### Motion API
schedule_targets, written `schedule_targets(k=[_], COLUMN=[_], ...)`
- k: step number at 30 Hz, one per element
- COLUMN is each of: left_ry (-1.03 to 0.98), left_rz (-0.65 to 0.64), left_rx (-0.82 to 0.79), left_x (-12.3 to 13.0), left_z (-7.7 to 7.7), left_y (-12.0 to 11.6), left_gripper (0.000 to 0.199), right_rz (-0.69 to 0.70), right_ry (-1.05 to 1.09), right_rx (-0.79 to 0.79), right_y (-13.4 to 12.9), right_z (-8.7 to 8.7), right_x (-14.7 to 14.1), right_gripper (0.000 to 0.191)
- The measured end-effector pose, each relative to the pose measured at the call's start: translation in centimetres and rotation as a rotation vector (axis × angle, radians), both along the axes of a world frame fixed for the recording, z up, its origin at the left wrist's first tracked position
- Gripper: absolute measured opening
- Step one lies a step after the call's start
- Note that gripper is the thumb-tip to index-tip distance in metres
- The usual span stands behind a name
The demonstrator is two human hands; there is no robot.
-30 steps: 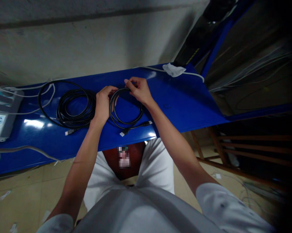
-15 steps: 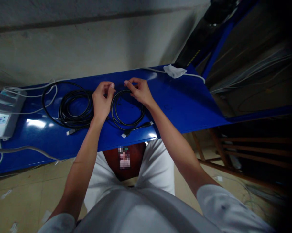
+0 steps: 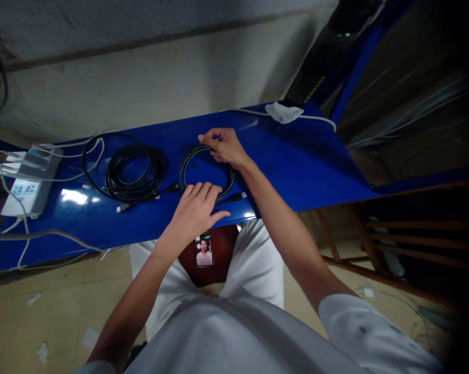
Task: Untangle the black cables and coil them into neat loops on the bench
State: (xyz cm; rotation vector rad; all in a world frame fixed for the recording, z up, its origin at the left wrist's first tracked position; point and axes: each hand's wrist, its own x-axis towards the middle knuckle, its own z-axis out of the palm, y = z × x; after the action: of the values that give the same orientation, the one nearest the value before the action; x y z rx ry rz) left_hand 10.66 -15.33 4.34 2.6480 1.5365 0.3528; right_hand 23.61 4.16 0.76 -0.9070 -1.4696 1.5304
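Right hand (image 3: 228,148) pinches the round black cable coil (image 3: 182,170); left hand (image 3: 197,212) spreads fingers over its near side. Coiling seems underway; next calls for even loops.

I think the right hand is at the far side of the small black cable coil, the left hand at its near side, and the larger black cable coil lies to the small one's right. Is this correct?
Not quite: in the head view, the larger black cable coil lies left of the small black cable coil. The rest is right.
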Motion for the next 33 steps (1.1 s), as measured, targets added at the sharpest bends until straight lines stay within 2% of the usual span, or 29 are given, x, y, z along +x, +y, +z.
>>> schedule_targets(k=[3,6,10,15,18,21,24,27,29,33], left_ry=[0.063,0.12,0.15,0.073,0.05,0.025,-0.008,-0.024,-0.037,-0.093], left_rz=[0.003,-0.051,-0.085,-0.107,-0.109,-0.079,-0.009,0.094,0.148,0.224], left_rx=[0.002,-0.01,-0.022,-0.069,-0.012,0.061,0.126,0.198,0.235,0.193], left_x=[-0.4,-0.9,-1.4,-2.6,-4.0,-6.5,-10.1,-14.3,-17.1,-21.1], left_z=[-0.9,-0.5,0.5,1.2,2.0,3.3,4.4,4.4,3.7,1.0], left_y=[0.2,0.0,-1.3,-3.5,-4.6,-5.4,-5.5,-5.0,-4.4,-3.2], left_gripper=[0.039,0.025,0.026,0.031,0.027,0.025,0.024,0.023,0.024,0.026], right_rz=[0.046,0.05,0.018,-0.027,-0.015,0.001,0.047,0.107,0.123,0.118], right_ry=[0.031,0.033,0.002,-0.144,-0.203,-0.207,-0.21,-0.303,-0.416,-0.623], right_rx=[-0.104,-0.155,-0.153,-0.095,-0.033,0.069,0.255,0.493,0.586,0.612], right_y=[-0.4,-1.0,-2.4,-4.6,-5.7,-6.2,-5.9,-4.9,-4.2,-3.0], right_z=[0.2,0.9,2.7,6.2,8.0,8.9,8.7,7.9,7.1,5.1], right_x=[0.1,0.4,0.6,-0.5,-2.1,-4.2,-6.8,-9.7,-11.7,-15.1], right_gripper=[0.039,0.037,0.038,0.037,0.039,0.047,0.046,0.03,0.024,0.025])
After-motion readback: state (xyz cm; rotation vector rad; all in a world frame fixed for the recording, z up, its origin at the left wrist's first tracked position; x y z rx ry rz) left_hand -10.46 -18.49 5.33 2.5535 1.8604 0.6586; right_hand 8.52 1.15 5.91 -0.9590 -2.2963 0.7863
